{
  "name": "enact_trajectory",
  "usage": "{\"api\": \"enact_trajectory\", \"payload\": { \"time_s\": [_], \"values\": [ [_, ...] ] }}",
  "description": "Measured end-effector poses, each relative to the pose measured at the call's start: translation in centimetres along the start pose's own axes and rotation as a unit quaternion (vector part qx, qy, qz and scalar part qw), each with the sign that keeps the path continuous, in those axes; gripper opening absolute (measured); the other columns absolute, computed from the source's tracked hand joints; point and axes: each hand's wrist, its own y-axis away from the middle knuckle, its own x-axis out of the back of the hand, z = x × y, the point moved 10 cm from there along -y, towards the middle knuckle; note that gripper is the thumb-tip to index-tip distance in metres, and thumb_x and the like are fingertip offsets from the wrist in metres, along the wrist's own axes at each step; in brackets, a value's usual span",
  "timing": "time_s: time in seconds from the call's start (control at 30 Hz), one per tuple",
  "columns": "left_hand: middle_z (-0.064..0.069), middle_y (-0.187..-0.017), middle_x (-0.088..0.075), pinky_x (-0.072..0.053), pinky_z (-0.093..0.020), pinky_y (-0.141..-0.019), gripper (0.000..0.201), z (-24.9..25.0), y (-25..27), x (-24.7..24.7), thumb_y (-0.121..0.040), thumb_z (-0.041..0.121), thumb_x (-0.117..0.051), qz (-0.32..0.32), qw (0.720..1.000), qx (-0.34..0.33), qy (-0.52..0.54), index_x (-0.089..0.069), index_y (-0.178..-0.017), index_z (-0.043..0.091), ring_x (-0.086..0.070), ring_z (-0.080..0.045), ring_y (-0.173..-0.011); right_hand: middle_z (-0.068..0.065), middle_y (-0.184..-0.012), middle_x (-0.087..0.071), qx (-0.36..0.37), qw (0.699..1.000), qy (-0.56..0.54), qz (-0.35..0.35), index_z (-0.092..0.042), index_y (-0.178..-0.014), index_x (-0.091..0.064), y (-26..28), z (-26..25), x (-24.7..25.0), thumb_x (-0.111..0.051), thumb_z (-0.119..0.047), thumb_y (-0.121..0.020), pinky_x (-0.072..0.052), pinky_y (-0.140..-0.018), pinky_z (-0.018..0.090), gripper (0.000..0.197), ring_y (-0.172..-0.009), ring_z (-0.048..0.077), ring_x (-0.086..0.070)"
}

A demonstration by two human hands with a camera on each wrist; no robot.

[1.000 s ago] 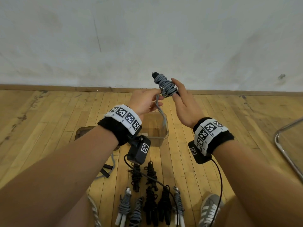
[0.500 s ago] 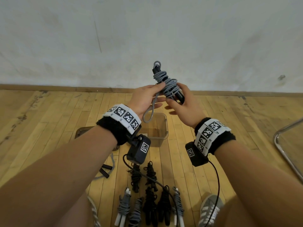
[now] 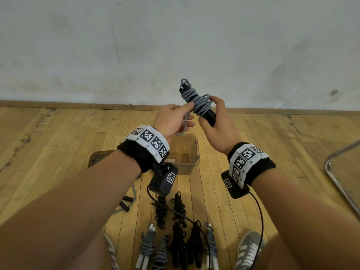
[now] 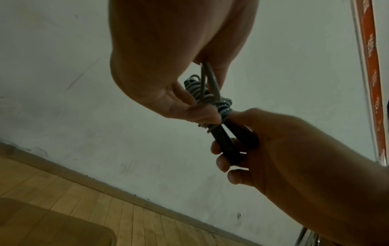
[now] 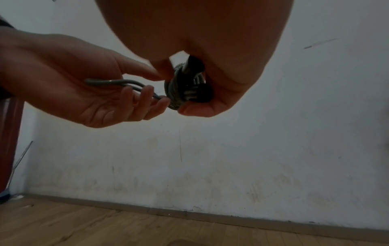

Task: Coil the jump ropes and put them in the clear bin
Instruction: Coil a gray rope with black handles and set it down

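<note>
Right hand [image 3: 218, 123] grips the black handles of the grey jump rope [image 3: 196, 102], held above the clear bin [image 3: 192, 160]. Left hand [image 3: 173, 119] pinches its loose loop.

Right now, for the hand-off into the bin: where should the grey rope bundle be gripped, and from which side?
Grip the bare black handles below the grey coils, coming from the bundle's lower right, as the right hand does. The handles are stiff and exposed there; the coils could slip. The left hand pinches the loose loop.
</note>
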Motion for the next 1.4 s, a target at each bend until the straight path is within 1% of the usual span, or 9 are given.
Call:
{"api": "enact_trajectory", "payload": {
  "time_s": [0.13, 0.3, 0.43, 0.6, 0.67, 0.77, 0.97, 1.17, 1.4],
  "values": [
    [-0.013, -0.094, -0.079, -0.057, -0.031, -0.062, 0.033, 0.2, 0.1, 0.1, -0.097, 0.037, -0.068, -0.008, 1.0, 0.009, 0.013, -0.066, -0.101, 0.005, -0.077, -0.024, -0.072, -0.013, -0.089, -0.058, 0.011, 1.0, -0.006, -0.014, -0.027, -0.157, -0.019, 0.4, -1.1, -0.6, -0.025, -0.033, -0.112, -0.054, -0.066, 0.041, 0.047, -0.067, 0.013, -0.06],
    [-0.008, -0.1, -0.079, -0.06, -0.032, -0.069, 0.05, 0.2, 0.5, -0.2, -0.087, 0.045, -0.079, -0.007, 1.0, -0.005, 0.004, -0.058, -0.116, 0.009, -0.078, -0.022, -0.081, 0.006, -0.097, -0.07, 0.028, 0.999, -0.041, -0.021, -0.03, -0.151, -0.023, 0.3, -1.2, -0.8, -0.042, -0.025, -0.108, -0.056, -0.073, 0.055, 0.046, -0.077, 0.03, -0.068],
    [-0.003, -0.1, -0.079, -0.056, -0.027, -0.067, 0.048, 0.5, 0.7, -0.2, -0.09, 0.04, -0.077, -0.016, 1.0, 0.0, 0.026, -0.058, -0.121, 0.008, -0.078, -0.017, -0.083, 0.005, -0.098, -0.068, -0.014, 0.99, -0.137, -0.026, -0.032, -0.151, -0.02, 0.1, -0.9, -0.4, -0.064, -0.024, -0.099, -0.061, -0.069, 0.037, 0.069, -0.076, 0.018, -0.069],
    [-0.007, -0.105, -0.078, -0.057, -0.026, -0.065, 0.04, 0.2, 0.8, -1.4, -0.093, 0.038, -0.074, -0.063, 0.998, 0.01, 0.014, -0.064, -0.117, 0.008, -0.078, -0.022, -0.088, 0.004, -0.087, -0.063, -0.081, 0.971, -0.217, -0.061, -0.017, -0.15, -0.032, -0.1, 0.5, -1.2, -0.062, -0.016, -0.099, -0.048, -0.05, 0.026, 0.059, -0.066, 0.011, -0.059],
    [-0.005, -0.1, -0.079, -0.055, -0.026, -0.066, 0.038, -0.1, 0.8, -1.2, -0.091, 0.041, -0.075, -0.062, 0.998, 0.019, 0.001, -0.07, -0.114, 0.012, -0.078, -0.02, -0.084, 0.004, -0.09, -0.064, -0.081, 0.97, -0.22, -0.064, -0.015, -0.148, -0.032, 0.0, 0.5, -1.1, -0.062, -0.012, -0.099, -0.05, -0.051, 0.023, 0.058, -0.062, 0.005, -0.061],
    [-0.002, -0.091, -0.08, -0.051, -0.022, -0.061, 0.036, 0.0, 0.5, -0.5, -0.087, 0.045, -0.078, -0.041, 0.999, 0.012, -0.027, -0.074, -0.11, 0.017, -0.075, -0.013, -0.075, 0.005, -0.088, -0.065, -0.086, 0.972, -0.213, -0.051, -0.019, -0.147, -0.028, 0.0, 0.7, -0.4, -0.066, -0.012, -0.097, -0.051, -0.053, 0.021, 0.063, -0.056, 0.009, -0.061],
    [-0.007, -0.099, -0.079, -0.057, -0.021, -0.066, 0.027, 0.1, 0.3, -0.7, -0.09, 0.015, -0.077, -0.045, 0.999, 0.0, 0.007, -0.068, -0.115, 0.008, -0.077, -0.014, -0.082, 0.015, -0.104, -0.069, -0.099, 0.963, -0.249, -0.023, -0.02, -0.149, -0.026, -0.3, 1.3, -0.1, -0.068, -0.013, -0.096, -0.052, -0.055, 0.022, 0.069, -0.069, 0.011, -0.065],
    [-0.01, -0.097, -0.079, -0.06, -0.022, -0.076, 0.017, 0.7, 0.6, -0.6, -0.095, 0.007, -0.071, -0.04, 0.998, -0.043, 0.014, -0.071, -0.111, 0.003, -0.078, -0.018, -0.089, 0.001, -0.087, -0.061, -0.085, 0.978, -0.188, -0.019, -0.027, -0.161, -0.003, -0.5, 2.1, 0.9, -0.063, -0.019, -0.1, -0.049, -0.055, 0.019, 0.086, -0.059, 0.006, -0.059],
    [-0.008, -0.092, -0.08, -0.061, -0.024, -0.078, 0.011, 1.3, 1.2, -1.4, -0.094, 0.01, -0.072, -0.057, 0.997, -0.06, -0.001, -0.074, -0.104, 0.006, -0.078, -0.018, -0.088, 0.007, -0.097, -0.062, -0.103, 0.985, -0.139, -0.007, -0.024, -0.161, -0.016, -0.8, 4.0, 1.8, -0.064, -0.022, -0.099, -0.051, -0.051, 0.023, 0.078, -0.057, 0.017, -0.057]
  ]
}}
